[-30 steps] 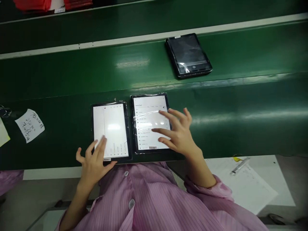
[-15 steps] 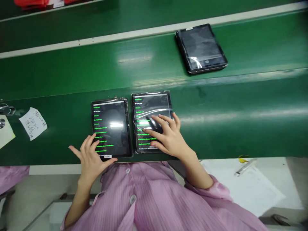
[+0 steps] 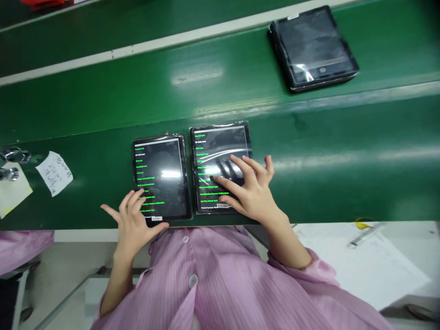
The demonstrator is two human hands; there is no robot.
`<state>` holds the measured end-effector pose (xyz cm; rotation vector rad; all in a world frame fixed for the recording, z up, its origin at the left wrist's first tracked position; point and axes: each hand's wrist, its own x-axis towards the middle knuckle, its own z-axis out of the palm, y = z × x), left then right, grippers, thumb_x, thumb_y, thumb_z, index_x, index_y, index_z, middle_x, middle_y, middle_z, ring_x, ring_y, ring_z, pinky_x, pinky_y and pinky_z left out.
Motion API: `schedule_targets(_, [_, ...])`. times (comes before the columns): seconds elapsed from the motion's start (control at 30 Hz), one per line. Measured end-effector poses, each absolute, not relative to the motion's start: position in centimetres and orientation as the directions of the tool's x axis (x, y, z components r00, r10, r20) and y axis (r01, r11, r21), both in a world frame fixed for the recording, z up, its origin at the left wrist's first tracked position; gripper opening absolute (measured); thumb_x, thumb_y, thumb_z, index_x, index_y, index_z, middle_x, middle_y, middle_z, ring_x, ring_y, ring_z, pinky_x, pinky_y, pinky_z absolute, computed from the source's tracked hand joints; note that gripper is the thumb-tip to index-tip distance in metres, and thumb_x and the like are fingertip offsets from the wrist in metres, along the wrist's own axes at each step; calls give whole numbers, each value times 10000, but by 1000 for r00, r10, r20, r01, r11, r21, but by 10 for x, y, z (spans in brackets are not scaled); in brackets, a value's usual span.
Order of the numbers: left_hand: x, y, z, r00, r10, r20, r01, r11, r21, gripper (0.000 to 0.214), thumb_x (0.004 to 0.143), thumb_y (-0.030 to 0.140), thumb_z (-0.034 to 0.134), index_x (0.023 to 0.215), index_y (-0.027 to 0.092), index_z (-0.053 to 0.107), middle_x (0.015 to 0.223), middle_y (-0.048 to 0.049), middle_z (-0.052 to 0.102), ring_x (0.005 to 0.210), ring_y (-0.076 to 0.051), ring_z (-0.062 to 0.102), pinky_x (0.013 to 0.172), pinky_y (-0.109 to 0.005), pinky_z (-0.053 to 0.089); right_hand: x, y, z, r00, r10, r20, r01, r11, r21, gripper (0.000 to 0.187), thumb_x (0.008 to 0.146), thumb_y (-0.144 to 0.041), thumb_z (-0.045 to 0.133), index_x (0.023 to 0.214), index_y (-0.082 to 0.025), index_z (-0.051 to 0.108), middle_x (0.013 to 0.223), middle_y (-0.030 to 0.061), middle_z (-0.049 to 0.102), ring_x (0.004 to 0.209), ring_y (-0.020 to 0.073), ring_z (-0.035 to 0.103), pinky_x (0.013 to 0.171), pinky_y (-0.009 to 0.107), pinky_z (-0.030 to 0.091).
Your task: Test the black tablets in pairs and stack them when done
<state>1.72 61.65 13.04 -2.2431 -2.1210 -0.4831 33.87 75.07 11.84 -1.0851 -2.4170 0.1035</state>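
Two tablets lie side by side near the front edge of the green bench, both showing a dark screen with a list of mostly green text lines. My left hand [image 3: 133, 220] is open with spread fingers over the lower left corner of the left tablet [image 3: 165, 178]. Its thumb lies along that tablet's bottom edge. Over the right tablet [image 3: 216, 151], which has clear film on it, my right hand [image 3: 256, 190] hovers open, fingers apart. Its index fingertip is at the middle of the text list; I cannot tell if it touches the glass.
A stack of dark tablets [image 3: 314, 50] sits on the raised back strip at the right. To the left lie a handwritten note [image 3: 54, 174], a yellowish paper [image 3: 15, 190] and shiny metal parts [image 3: 15, 156]. White papers [image 3: 374, 266] and a pen-like object [image 3: 366, 236] are below the bench edge.
The view has shifted slightly, so the tablet stack appears farther up and right. My right hand's fingers have lifted and spread a little; the left hand stays at its tablet's corner.
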Motion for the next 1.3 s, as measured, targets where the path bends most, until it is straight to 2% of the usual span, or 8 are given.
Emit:
schedule_targets(0.13, [15,617,135,-48,963,266,962,-27,270,933,844,865,384,1488,196,300,1541,-260,358,1475,-457,268,1121,-770,-95,351,750,122,-454,787,418,714,602,-357,540,991,-662,327,1187,-283,658,1534,102,381,1337,399,375,1140,702,174])
schedule_targets(0.23, [13,620,137,-141,970,200,945,72,318,900,891,839,283,1504,182,331,1541,-260,356,1445,-455,328,1138,-757,-51,355,751,124,-420,825,378,728,555,-403,524,987,-656,343,1146,-270,659,1511,102,412,1333,414,377,1143,712,171])
schedule_targets(0.4, [5,626,135,-127,978,167,893,39,448,851,921,791,326,1517,185,357,1463,-212,466,1372,-370,451,1129,-563,356,347,750,122,-461,820,341,728,568,-382,483,994,-636,374,1102,-270,671,1506,90,423,1322,392,391,1164,700,160])
schedule_targets(0.47, [3,629,134,-111,979,171,887,20,462,833,929,772,353,1517,183,366,1432,-204,491,1332,-356,486,1078,-517,424,343,750,122,-484,815,319,734,577,-360,479,994,-639,382,1131,-284,673,1513,82,416,1332,381,384,1171,692,154])
schedule_targets(0.73, [8,635,134,-126,979,163,921,54,387,874,933,767,335,1539,137,357,1387,-219,497,1269,-378,505,1046,-531,427,331,754,118,-553,783,284,720,621,-310,466,991,-636,426,1295,-346,626,1557,72,371,1389,373,328,1173,704,114])
schedule_targets(0.9, [6,638,133,-138,978,155,924,71,375,889,928,777,326,1557,149,334,1371,-210,488,1219,-366,532,1015,-517,449,329,757,118,-492,829,265,761,558,-331,437,984,-609,471,1329,-369,592,1577,79,342,1383,405,322,1142,747,105])
schedule_targets(1.13, [0,639,136,-141,986,84,940,107,325,809,943,753,334,1486,169,462,1269,-181,503,1121,-340,585,940,-486,493,350,765,117,-295,887,355,759,443,-477,576,986,-627,403,1434,-266,431,1520,168,362,1364,439,363,1133,731,150])
schedule_targets(1.3, [-28,668,142,-100,983,153,920,33,390,952,916,795,332,1557,93,281,1366,-241,443,1148,-337,588,1001,-511,476,368,786,122,-257,894,368,732,428,-530,598,980,-586,433,1453,-223,386,1467,193,422,1343,441,403,1118,672,235])
